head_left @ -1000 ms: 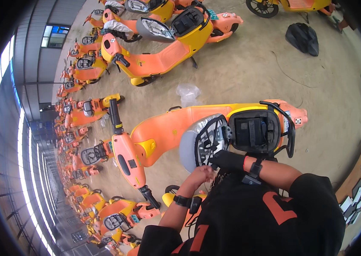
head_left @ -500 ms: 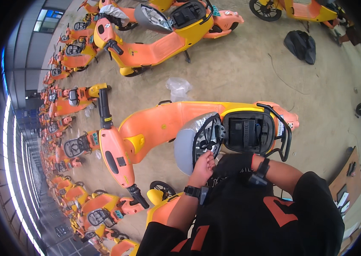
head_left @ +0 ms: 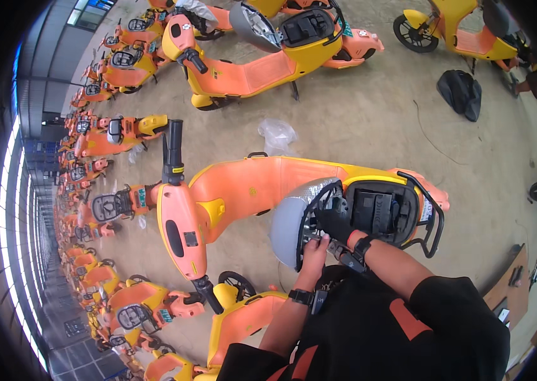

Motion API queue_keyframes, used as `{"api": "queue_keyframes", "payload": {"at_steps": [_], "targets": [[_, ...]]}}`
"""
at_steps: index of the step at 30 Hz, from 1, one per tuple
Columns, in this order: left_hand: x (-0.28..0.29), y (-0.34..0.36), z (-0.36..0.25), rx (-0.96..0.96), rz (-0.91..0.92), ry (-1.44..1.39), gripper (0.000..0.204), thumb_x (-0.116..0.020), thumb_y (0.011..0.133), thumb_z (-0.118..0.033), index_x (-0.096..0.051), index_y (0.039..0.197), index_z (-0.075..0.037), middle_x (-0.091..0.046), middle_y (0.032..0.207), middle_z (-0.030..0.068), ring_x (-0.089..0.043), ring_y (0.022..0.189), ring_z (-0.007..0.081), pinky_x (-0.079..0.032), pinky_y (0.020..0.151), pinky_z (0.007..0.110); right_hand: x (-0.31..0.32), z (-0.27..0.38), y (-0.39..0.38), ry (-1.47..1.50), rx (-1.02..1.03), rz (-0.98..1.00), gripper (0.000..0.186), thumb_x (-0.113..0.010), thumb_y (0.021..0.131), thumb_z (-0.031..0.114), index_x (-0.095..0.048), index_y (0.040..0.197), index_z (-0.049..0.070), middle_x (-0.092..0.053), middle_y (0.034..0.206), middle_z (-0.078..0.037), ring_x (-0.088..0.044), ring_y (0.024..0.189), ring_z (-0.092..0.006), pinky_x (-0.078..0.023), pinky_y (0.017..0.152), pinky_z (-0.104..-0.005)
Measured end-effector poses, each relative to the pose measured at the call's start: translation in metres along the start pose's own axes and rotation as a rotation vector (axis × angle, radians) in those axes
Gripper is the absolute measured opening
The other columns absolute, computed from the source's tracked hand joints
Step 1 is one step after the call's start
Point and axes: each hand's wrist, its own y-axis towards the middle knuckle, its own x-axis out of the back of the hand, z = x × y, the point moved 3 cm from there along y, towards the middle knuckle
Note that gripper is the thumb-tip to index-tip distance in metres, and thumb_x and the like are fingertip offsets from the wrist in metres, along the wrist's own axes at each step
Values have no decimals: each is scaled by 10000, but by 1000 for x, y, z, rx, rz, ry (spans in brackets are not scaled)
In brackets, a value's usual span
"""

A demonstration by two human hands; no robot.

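A grey scooter seat [head_left: 288, 230] with a silvery foil-like underside is tipped up from the orange and yellow scooter [head_left: 243, 190]. My bare left hand [head_left: 314, 253] is at the near edge of that underside, its fingers closed and the thumb up; what they grip is too small to make out. My right hand [head_left: 334, 223], in a black glove, reaches into the hollow of the seat, close beside the left. Its fingers are hidden against the dark parts there. Right of the seat, the storage box [head_left: 358, 236] lies uncovered, with a black block [head_left: 372, 211] inside.
A black rack [head_left: 435, 232] curves round the scooter's rear. Another scooter [head_left: 262, 73] with a raised seat stands beyond, and one more [head_left: 243, 340] nearby. Clear plastic [head_left: 277, 135] and a black cover [head_left: 460, 95] lie on the floor. At right is a brown table [head_left: 508, 289].
My gloved right hand has moved forward and left into the seat's underside. My left hand has stayed at the seat's near edge, now slightly lower. The whole view has shifted a little.
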Motion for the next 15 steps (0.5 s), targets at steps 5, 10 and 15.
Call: {"api": "queue_keyframes", "payload": {"at_steps": [5, 10, 15], "targets": [[10, 10, 0, -204, -67, 430, 305, -711, 819, -204, -452, 712, -82, -385, 611, -57, -325, 562, 57, -275, 486, 271, -2, -9, 11, -8, 47, 42, 214, -533, 841, 137, -589, 990, -7, -636, 838, -236, -632, 769, -391, -493, 661, -455], [21, 5, 3, -229, -67, 199, 229, -638, 811, -96, -437, 703, -82, -379, 643, -45, -334, 576, 69, -286, 498, 272, -4, 6, 25, -533, 227, -29, 119, -552, 762, 104, -642, 792, 33, -630, 688, -165, -632, 611, -291, -461, 531, -389], [17, 16, 23, -212, 34, 240, 160, -571, 816, -95, -417, 777, -86, -370, 656, -21, -336, 575, 82, -304, 489, 270, 7, -28, 23, -445, 301, 153, 229, -517, 869, 228, -654, 879, 44, -654, 718, -155, -656, 636, -243, -478, 494, -359]]}}
